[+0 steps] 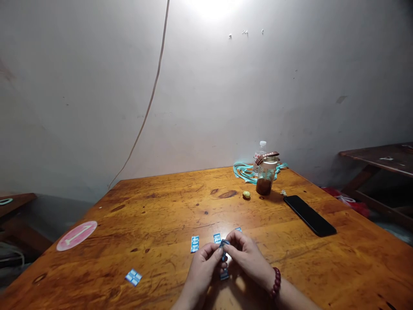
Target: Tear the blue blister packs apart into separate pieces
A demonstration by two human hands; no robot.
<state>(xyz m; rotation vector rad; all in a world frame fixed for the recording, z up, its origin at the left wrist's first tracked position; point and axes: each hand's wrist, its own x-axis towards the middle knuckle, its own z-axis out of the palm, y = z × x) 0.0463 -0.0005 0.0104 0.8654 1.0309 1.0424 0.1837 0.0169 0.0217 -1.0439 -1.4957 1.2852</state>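
In the lower centre of the frame, the left hand (201, 270) and the right hand (250, 257) both pinch a small blue piece (223, 257) between thumb and fingers. It could slip if one pinch loosens. The hands hide much of it; its shape is unclear.

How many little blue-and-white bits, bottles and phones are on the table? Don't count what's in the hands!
Blue-and-white pieces: 5
Bottles, a water bottle and a sport bottle: 2
Smartphone: 1
Total: 8 in sight; the left hand and right hand may hide more.
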